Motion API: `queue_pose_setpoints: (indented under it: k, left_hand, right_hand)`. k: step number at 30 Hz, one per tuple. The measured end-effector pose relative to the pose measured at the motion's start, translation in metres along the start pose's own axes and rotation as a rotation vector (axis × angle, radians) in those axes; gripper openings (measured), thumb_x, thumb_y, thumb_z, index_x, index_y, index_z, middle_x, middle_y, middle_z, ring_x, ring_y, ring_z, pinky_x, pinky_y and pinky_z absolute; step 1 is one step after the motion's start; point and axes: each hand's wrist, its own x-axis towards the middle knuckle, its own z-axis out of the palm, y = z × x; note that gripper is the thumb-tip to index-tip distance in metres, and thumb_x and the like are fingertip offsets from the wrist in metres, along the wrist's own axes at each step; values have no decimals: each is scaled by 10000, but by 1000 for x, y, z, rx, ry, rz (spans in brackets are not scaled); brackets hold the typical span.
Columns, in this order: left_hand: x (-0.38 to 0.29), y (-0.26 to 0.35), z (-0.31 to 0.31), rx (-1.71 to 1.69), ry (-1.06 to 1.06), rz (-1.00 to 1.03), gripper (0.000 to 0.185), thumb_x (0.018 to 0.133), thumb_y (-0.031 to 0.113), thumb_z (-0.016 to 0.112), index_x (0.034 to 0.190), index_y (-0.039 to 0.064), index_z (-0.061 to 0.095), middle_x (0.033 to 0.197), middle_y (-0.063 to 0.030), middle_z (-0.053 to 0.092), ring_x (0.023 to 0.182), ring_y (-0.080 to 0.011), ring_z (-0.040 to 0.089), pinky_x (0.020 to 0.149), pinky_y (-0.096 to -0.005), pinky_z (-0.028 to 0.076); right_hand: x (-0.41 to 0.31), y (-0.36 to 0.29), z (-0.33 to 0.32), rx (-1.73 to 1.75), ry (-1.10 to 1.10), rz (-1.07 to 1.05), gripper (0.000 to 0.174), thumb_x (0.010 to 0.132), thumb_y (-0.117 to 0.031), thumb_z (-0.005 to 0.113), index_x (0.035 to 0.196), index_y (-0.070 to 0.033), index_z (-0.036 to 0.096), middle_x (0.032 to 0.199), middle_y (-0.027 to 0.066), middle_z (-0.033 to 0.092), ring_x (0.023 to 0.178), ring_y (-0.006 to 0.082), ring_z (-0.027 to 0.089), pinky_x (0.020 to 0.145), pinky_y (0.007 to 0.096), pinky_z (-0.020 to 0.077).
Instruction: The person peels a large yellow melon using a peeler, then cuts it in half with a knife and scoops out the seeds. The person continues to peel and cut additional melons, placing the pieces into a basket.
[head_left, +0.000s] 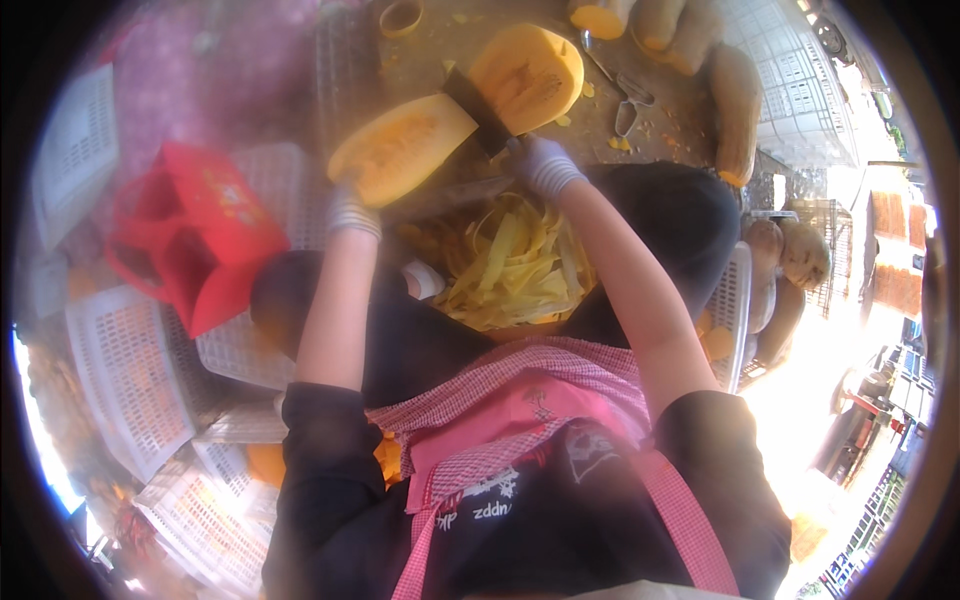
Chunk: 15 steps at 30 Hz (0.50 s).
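Note:
My gloved left hand holds the near end of a long peeled pumpkin piece, whose orange cut face is turned up. A knife with a broad dark blade is in my gloved right hand, gripped by its handle. The blade stands between that piece and a second cut pumpkin piece lying on the board beyond. Whether the blade touches either piece is hard to tell. Below my hands, between my legs, lies a heap of yellow pumpkin peelings.
A peeler lies on the work surface among scraps. Unpeeled long pumpkins line its right side. A red bag and white plastic crates stand at left. More pumpkins and a crate are at right.

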Motion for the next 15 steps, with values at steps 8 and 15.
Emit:
queue_pose_setpoints:
  k: [8, 15]
  left_hand:
    - [12, -7, -19, -17, 5, 5, 528, 784, 71, 747, 1269, 61, 539, 1102, -142, 643, 894, -312, 677, 728, -481, 589]
    - [-15, 4, 15, 14, 40, -13, 499, 902, 117, 617, 1371, 76, 454, 1301, -176, 571, 1175, -345, 575, 974, -518, 504]
  right_hand:
    - [7, 19, -32, 277, 25, 186, 372, 874, -324, 564, 1173, -115, 637, 1228, 150, 606, 1112, 325, 605, 942, 385, 505]
    - [32, 43, -4, -85, 147, -107, 259, 861, -201, 587, 1108, -173, 660, 1176, 61, 632, 1185, 236, 564, 959, 359, 511]
